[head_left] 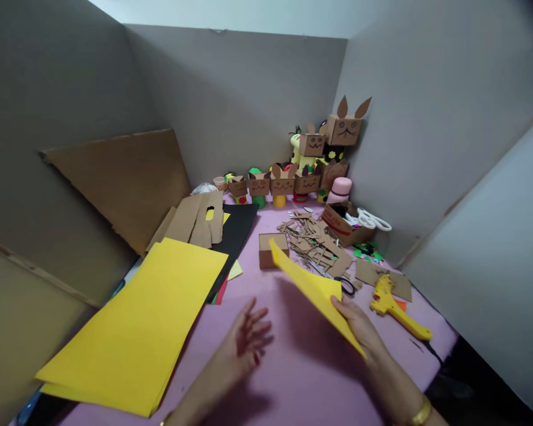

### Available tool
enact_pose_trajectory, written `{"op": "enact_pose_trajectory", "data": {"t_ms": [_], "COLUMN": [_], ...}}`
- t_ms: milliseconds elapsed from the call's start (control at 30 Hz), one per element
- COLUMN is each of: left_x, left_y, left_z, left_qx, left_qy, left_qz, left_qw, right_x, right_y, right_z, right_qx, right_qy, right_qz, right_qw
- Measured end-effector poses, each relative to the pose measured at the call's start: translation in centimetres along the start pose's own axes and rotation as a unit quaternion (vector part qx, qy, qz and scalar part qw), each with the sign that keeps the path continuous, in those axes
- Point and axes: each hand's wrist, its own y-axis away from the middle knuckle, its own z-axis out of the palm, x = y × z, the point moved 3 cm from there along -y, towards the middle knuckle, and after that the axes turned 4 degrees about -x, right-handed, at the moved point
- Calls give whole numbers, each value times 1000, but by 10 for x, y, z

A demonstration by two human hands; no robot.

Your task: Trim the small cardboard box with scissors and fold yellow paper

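My right hand (355,322) grips a piece of yellow craft paper (313,290) by its near right edge, holding it tilted above the pink tabletop (293,378). Fingers apart and holding nothing, my left hand (251,334) hovers to the left of that piece. Just behind the raised paper sits a small brown cardboard box (270,251), partly covered by its far corner. Large yellow sheets (137,325) lie stacked at the left. Black-handled scissors (347,286) rest beyond my right hand, their blades partly among cardboard scraps.
A yellow glue gun (395,307) with a cord lies at the right. Cardboard scraps (315,239) are heaped near a box of tools (342,225) with white-handled scissors (373,219). Cardboard-headed animal figures (282,184) line the back. Cardboard sheets (186,219) and black paper (240,228) lie left.
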Motion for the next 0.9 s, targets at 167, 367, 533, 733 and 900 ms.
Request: {"op": "enact_pose_trajectory", "data": {"t_ms": [167,367,533,733,900], "left_x": [10,33,47,38,13], "left_y": [16,46,58,39,21], "left_z": [25,-46,-58,-28,19], "left_qx": [114,443,488,499,336], "left_qy": [-116,-322,-398,80,345], "left_qz": [-44,-81,-49,16,-26], "left_qw": [986,833,775,863,876], "right_x": [20,31,48,20,14], "right_y": [18,48,47,5,32], "right_z": [46,87,110,70,74], "right_qx": [-58,-267,-466,-107,-220], "right_qy": [-79,74,148,17,-109], "right_qz": [19,-10,9,0,86], "right_qw": [995,961,872,994,965]}}
